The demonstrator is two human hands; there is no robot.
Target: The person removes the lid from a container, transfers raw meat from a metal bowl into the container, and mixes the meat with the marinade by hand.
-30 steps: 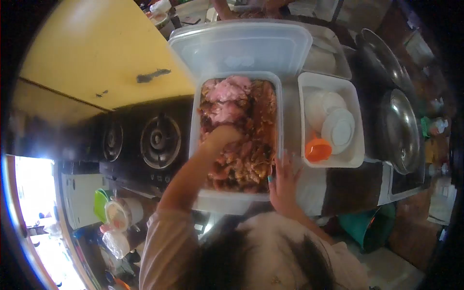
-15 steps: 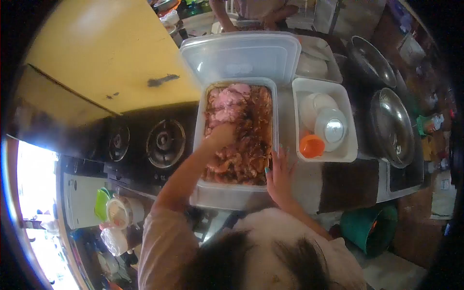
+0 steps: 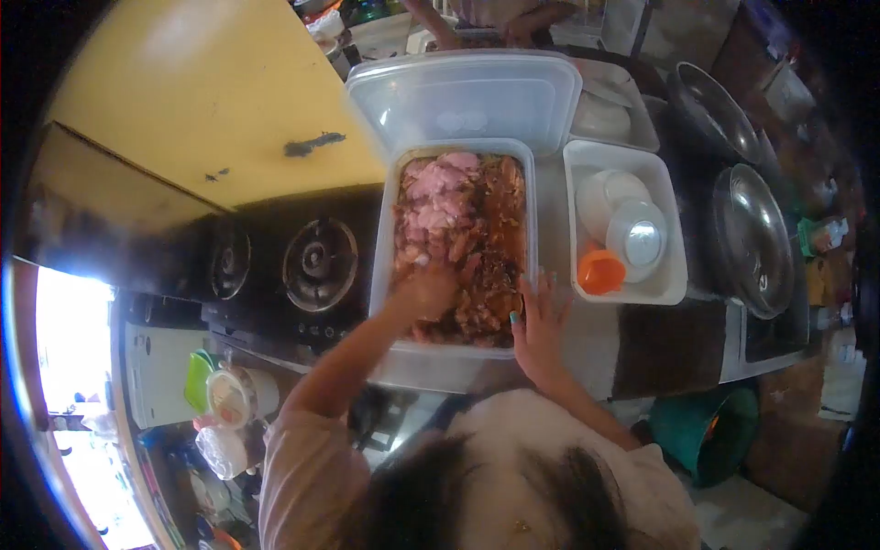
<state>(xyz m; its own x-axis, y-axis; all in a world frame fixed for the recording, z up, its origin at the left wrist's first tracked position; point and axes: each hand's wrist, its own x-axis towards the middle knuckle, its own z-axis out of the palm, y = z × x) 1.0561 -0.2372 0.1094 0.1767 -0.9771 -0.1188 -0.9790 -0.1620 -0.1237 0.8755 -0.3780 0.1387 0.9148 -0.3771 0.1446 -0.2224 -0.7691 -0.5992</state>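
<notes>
A translucent plastic container (image 3: 534,211) holds raw meat pieces (image 3: 442,188), pale pink at the back left and coated in dark brown marinade elsewhere. My left hand (image 3: 426,291) is down in the meat at the container's left middle. Its fingers are partly buried and blurred, so their grip does not show. Beside the container's right wall, my right hand (image 3: 541,337) rests with fingers spread and a teal-painted thumbnail against the rim. Behind the container stands its translucent lid (image 3: 463,96), tilted up.
Right of the container, a white tray (image 3: 678,247) holds bowls (image 3: 636,238) and an orange cup (image 3: 601,272). Two dark metal pans (image 3: 753,240) lie farther right. A gas stove (image 3: 319,264) is on the left. Below the counter stands a green bin (image 3: 706,435). Another person's hands (image 3: 522,32) show at the top.
My left hand has moved toward me through the meat, uncovering more pieces in the middle. My right hand stays at the rim, its fingers slightly more spread. The view has shifted slightly.
</notes>
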